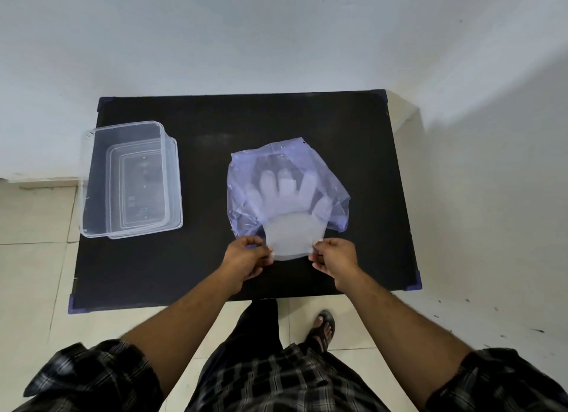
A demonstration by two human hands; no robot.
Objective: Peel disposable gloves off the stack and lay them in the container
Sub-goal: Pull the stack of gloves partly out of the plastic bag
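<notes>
My left hand (246,259) and right hand (333,258) pinch the glove stack (292,238) at its cuff corners; thin, slippery film, clinging; I'd peel from there.

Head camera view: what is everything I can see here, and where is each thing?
Table: one, black, centre, against the wall.
Container: one, clear plastic, table's left side, nothing visible inside.
Lid: one, clear, apparently under the container.
Plastic bag: one, translucent purple, table's middle.
Glove stack: one, whitish, cuffs sticking out of the bag toward the person.
Wall: white, behind.
Floor: pale tiles.
Sandalled foot: one, below the table.
Left hand: pinching the cuffs' left corner.
Right hand: pinching the right corner.
</notes>
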